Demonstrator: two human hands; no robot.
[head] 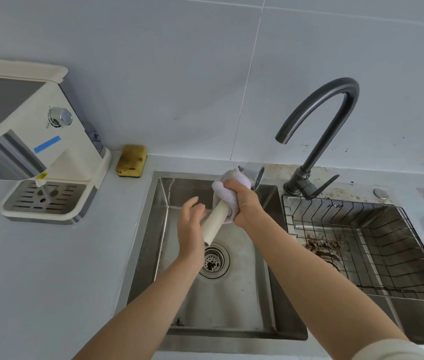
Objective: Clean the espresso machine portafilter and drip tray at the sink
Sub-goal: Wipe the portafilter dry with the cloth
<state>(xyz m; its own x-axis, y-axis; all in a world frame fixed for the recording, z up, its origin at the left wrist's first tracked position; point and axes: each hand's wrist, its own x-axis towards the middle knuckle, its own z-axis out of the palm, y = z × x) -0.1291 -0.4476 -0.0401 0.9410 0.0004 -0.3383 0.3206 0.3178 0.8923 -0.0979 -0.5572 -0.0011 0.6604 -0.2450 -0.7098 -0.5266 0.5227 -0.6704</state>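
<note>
1. The cream-handled steel portafilter is over the steel sink; I judge the wiping is under way.
2. My right hand has its fingers clamped on a white cloth around it; my left hand touches the handle with straight fingers.
3. The slotted steel drip tray sits in the machine on the grey table, apparently not cleaned yet.

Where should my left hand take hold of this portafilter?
Probably the bare cream handle, wrapping it from the left side. It is a straight round bar slanting down over the sink, and your right hand and the cloth cover the upper end.
</note>
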